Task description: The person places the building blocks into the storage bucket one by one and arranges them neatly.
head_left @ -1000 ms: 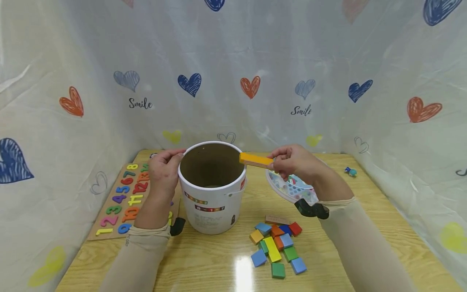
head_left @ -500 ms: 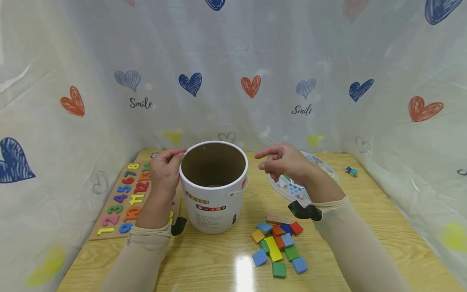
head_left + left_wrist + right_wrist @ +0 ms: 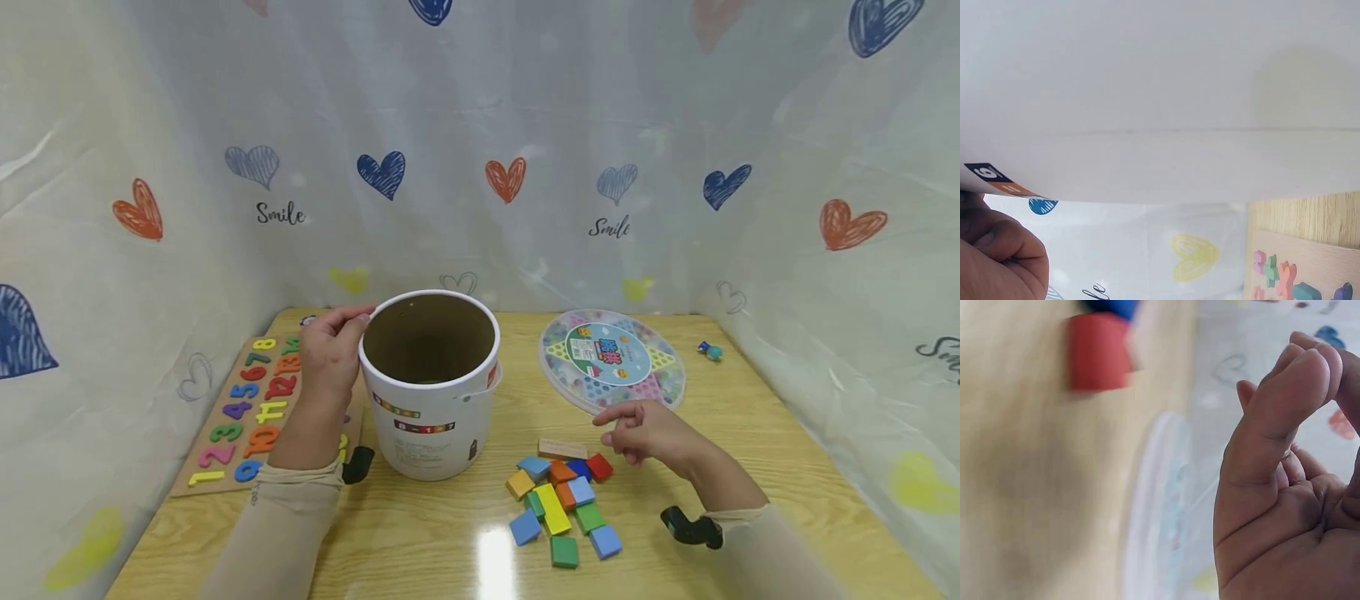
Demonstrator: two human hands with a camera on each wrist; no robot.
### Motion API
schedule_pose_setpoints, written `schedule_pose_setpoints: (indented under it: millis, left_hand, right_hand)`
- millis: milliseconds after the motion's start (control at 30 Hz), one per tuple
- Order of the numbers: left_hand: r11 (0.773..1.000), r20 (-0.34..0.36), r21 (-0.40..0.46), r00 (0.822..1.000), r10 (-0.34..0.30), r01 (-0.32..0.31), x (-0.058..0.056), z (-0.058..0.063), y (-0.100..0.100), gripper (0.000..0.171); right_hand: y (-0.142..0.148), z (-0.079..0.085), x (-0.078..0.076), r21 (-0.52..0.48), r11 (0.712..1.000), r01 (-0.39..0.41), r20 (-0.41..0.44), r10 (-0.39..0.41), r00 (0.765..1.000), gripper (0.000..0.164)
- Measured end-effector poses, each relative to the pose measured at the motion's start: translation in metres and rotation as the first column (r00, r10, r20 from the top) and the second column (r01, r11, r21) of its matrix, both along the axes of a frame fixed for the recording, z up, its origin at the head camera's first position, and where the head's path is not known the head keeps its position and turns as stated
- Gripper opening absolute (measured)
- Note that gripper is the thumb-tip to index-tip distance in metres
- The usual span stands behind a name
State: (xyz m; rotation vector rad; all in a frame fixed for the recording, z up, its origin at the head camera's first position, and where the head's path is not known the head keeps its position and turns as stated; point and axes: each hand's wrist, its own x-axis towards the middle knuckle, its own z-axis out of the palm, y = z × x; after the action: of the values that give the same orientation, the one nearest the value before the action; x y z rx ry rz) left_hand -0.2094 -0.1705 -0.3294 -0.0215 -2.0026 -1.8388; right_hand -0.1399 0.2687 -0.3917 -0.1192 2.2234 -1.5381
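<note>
A white bucket [image 3: 431, 433] with printed number strips stands on the table, its mouth upward and its inside in shadow. My left hand [image 3: 330, 358] pinches the bucket's rim at the left; in the left wrist view the white wall fills most of the picture, with curled fingers [image 3: 1010, 240] at its edge. My right hand [image 3: 652, 437] holds nothing and hovers near the loose blocks, index finger extended. Nearest to it are a red block [image 3: 599, 467] and a plain wooden block [image 3: 562, 449]. Yellow [image 3: 552, 510], green, blue and orange blocks lie flat in front.
Behind the right hand lies a round patterned lid [image 3: 667, 385]. A board of colored numbers [image 3: 225, 454] lies left of the bucket, partly behind the left forearm. A small blue-green toy [image 3: 711, 352] sits at the back right. Heart-printed curtains surround the wooden table [image 3: 420, 533].
The orange strip-shaped piece held over the bucket's rim has left my right hand and is out of sight. That hand then came down toward the blocks; my left hand stayed on the rim.
</note>
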Motion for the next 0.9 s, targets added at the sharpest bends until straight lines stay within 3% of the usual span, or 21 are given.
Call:
schedule_pose_setpoints:
  millis: [167,333,600,900]
  left_hand:
    - [1.000,0.000,0.014,1.000,-0.006,0.006,0.001,0.000,-0.003,0.025]
    - [1.000,-0.010,0.019,1.000,-0.004,0.004,-0.001,-0.001,-0.003,0.024]
    - [1.000,-0.017,0.023,1.000,-0.008,0.009,-0.001,-0.001,-0.002,0.023]
    - [1.000,-0.025,0.010,1.000,-0.009,0.009,-0.001,-0.001,-0.001,0.023]
  right_hand:
    - [0.017,-0.030,0.012,-0.009,1.000,-0.019,0.074,0.019,0.997,0.043]
    - [0.020,-0.046,0.016,-0.078,0.996,-0.038,0.130,0.048,0.990,0.050]
    - [0.013,-0.050,0.013,-0.069,0.995,-0.077,0.117,0.085,0.990,0.049]
    - [0.000,-0.051,0.015,0.072,0.996,-0.061,0.035,0.059,0.998,0.045]
